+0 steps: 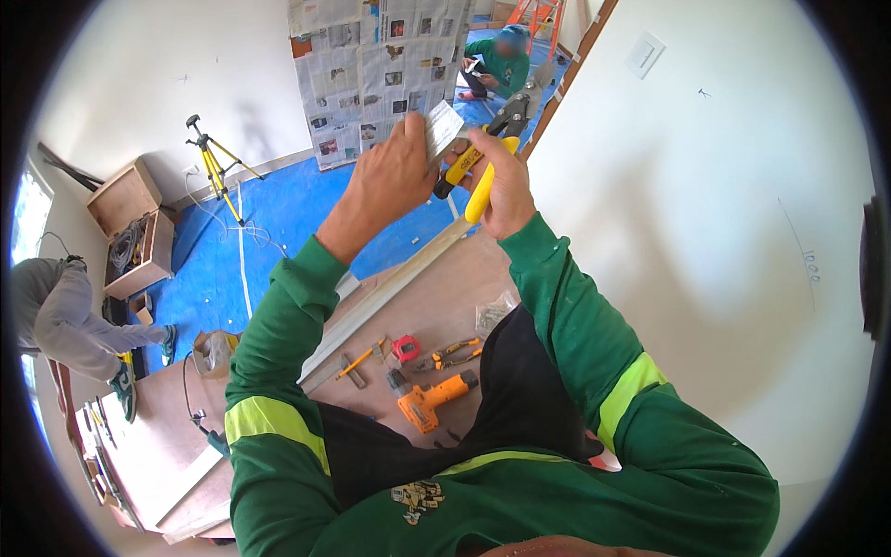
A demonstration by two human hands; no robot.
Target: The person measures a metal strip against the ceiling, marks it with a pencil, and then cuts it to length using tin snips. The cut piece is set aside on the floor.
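Observation:
Both of my hands are raised in front of me at the upper middle. My left hand (394, 181) is closed on a small pale flat piece (444, 128), which looks like thin metal and sticks up past the fingers. My right hand (506, 190) grips tin snips with yellow and black handles (480, 190). Their dark jaws (529, 97) point up and to the right, apart from the pale piece. Below the hands, a long light metal channel (390, 292) lies slantwise across the brown board (445, 278).
By my legs lie an orange drill (430, 401), orange-handled pliers (452, 355), a red tape measure (405, 348) and a hammer (353, 371). A yellow tripod (218, 176) and wooden box (144, 255) stand left. Two people are nearby: one far back (501, 70), one left (79, 325).

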